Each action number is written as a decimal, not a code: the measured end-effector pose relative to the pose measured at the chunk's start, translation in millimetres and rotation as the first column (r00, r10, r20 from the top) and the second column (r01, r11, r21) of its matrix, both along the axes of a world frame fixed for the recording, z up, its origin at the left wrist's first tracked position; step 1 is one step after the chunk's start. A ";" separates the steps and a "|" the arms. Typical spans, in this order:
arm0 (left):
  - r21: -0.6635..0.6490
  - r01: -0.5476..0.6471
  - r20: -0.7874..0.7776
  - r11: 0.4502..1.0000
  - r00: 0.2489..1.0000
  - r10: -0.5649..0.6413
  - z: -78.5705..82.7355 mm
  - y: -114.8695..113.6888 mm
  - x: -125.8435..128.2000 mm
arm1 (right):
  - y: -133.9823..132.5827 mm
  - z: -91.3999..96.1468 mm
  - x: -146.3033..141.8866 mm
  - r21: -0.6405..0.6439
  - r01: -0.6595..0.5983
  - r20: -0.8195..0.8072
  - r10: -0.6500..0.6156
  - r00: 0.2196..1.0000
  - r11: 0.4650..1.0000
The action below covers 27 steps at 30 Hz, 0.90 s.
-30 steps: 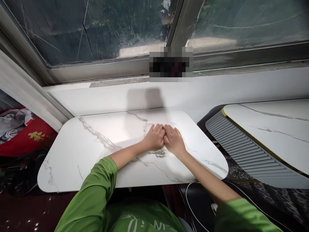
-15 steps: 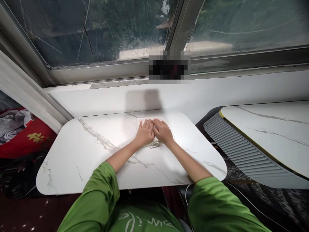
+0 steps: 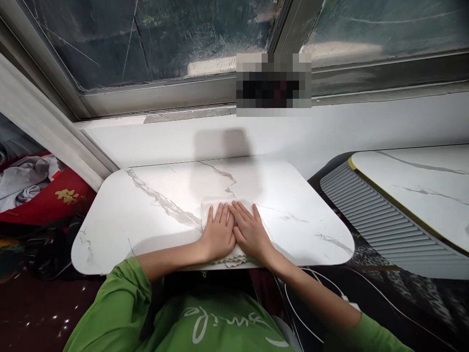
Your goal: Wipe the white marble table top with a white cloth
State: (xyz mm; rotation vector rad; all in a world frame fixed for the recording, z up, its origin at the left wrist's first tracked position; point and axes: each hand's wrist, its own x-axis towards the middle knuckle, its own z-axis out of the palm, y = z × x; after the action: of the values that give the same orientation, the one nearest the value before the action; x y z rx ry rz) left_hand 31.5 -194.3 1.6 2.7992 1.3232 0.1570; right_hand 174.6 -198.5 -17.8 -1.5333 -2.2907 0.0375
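Note:
My left hand [image 3: 218,233] and my right hand [image 3: 249,231] lie flat side by side, fingers stretched out, pressing on a white cloth [image 3: 211,204]. The cloth is spread on a white marble-patterned table [image 3: 154,215], near its front edge. A crumpled edge of the cloth shows under my wrists at the table's rim. Most of the cloth is hidden under my hands. Both arms wear green sleeves.
A white windowsill [image 3: 330,129] and a dirty window [image 3: 164,39] run behind the table. A second marble tabletop [image 3: 421,190] over a grey ribbed panel [image 3: 370,225] stands to the right. Red and grey fabric [image 3: 40,190] lies at left. A white cable [image 3: 315,293] runs below.
Both hands slid with the cloth from the far part of the table back toward me, to its front edge. They stayed flat and together.

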 end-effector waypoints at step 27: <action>0.085 -0.103 0.022 0.991 0.995 0.101 -5.5 65.8 -45.5 | 68.6 1.2 -49.2 0.006 0.006 -0.104 -0.006 0.995 1.000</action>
State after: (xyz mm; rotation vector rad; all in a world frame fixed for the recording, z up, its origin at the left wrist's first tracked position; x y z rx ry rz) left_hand -14.1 -128.5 -3.8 2.7926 1.4909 0.2477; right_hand 125.4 -129.8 -16.6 -1.4988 -2.2029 0.1063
